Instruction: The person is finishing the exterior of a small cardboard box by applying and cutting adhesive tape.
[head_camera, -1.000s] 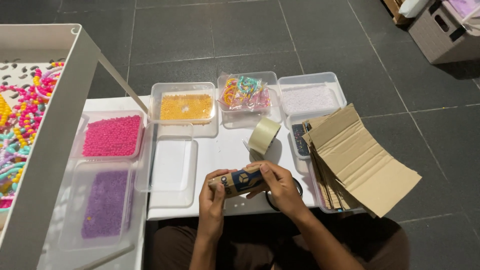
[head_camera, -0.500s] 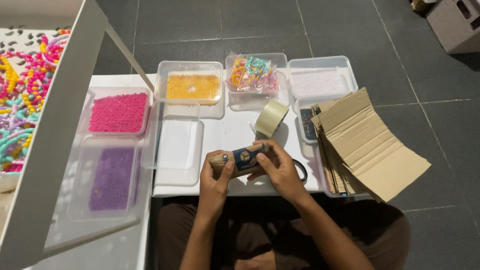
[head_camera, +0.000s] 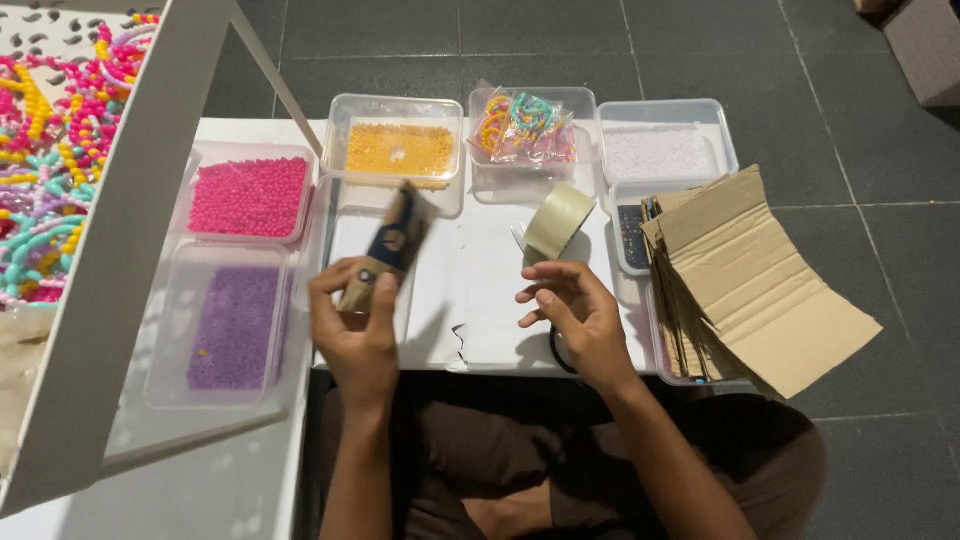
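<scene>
"Brown card with a dark blue patch, who holds it?"

"The left hand (head_camera: 362, 330) does. Its fingers pinch the bottom of the small folded cardboard box (head_camera: 385, 252), which tilts up over the clear empty tray (head_camera: 340, 200)."

"And the right hand (head_camera: 575, 315)?"

"Its fingers are loosely curled and hold nothing. It floats over the white table (head_camera: 480, 300), just below the roll of tape (head_camera: 558, 220)."

"What's around?"

"Pink beads (head_camera: 250, 195), purple beads (head_camera: 235, 325), orange beads (head_camera: 400, 150), and a stack of flat cardboard (head_camera: 760, 280) on the right."
</scene>
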